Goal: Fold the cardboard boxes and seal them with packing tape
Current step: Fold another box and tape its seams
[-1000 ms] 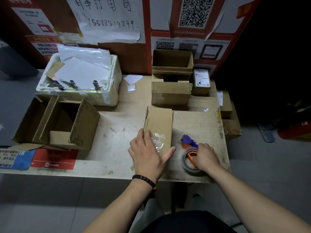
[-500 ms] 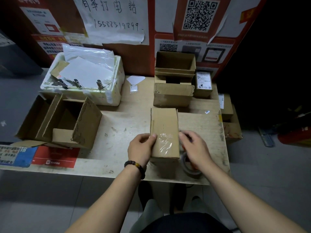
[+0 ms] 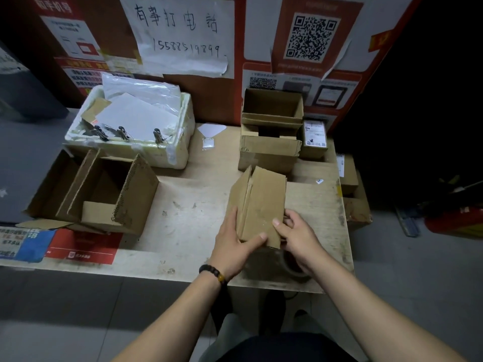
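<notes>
A small brown cardboard box (image 3: 261, 202) is held tilted above the near right part of the wooden table (image 3: 188, 220). My left hand (image 3: 232, 244) grips its near left corner, thumb on the top face. My right hand (image 3: 298, 236) holds its near right edge with the thumb on top and the fingers curled behind. The roll of packing tape (image 3: 292, 267) lies on the table under my right wrist, mostly hidden.
A large open carton (image 3: 99, 194) stands at the left. A white foam box (image 3: 146, 150) with papers and clips sits behind it. Stacked open boxes (image 3: 271, 142) and a labelled small box (image 3: 315, 137) stand at the back right against a poster wall.
My right hand left the tape roll and took the box's right side. Both hands lifted and turned the box, so the taped face no longer shows.
</notes>
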